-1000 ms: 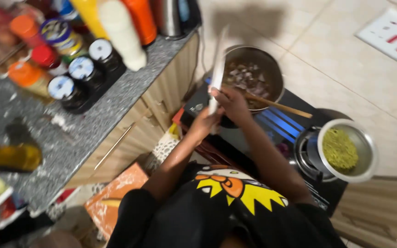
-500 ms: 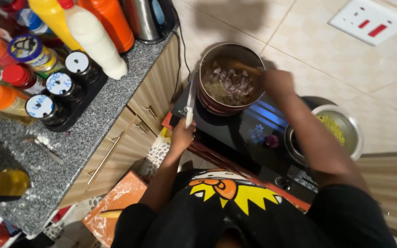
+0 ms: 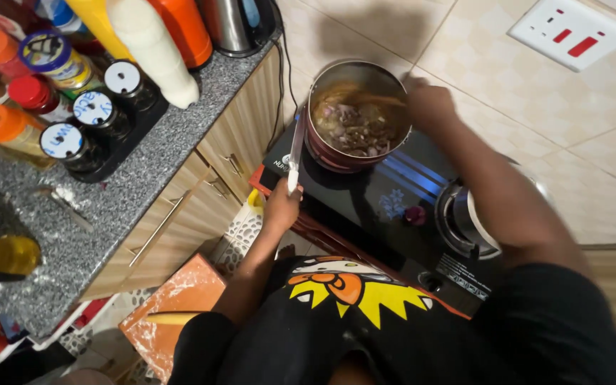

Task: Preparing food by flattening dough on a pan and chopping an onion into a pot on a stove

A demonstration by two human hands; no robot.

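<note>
A red pot of chopped onions in brown sauce stands on the left burner of a black glass gas stove. My left hand is shut on the white handle of a knife, its blade pointing up beside the pot's left wall. My right hand is over the pot's right rim, shut on a wooden spoon that lies in the food. My right arm hides most of the second pot on the right burner.
A grey granite counter at left carries black-lidded spice jars, sauce bottles, an orange bottle and a steel kettle. Wooden drawers sit below. An orange board lies low by the cabinets. A wall socket is upper right.
My right hand has moved from the knife to the wooden spoon over the pot. My left hand now holds the knife lower, beside the pot. The camera has shifted, so the second pot is covered.
</note>
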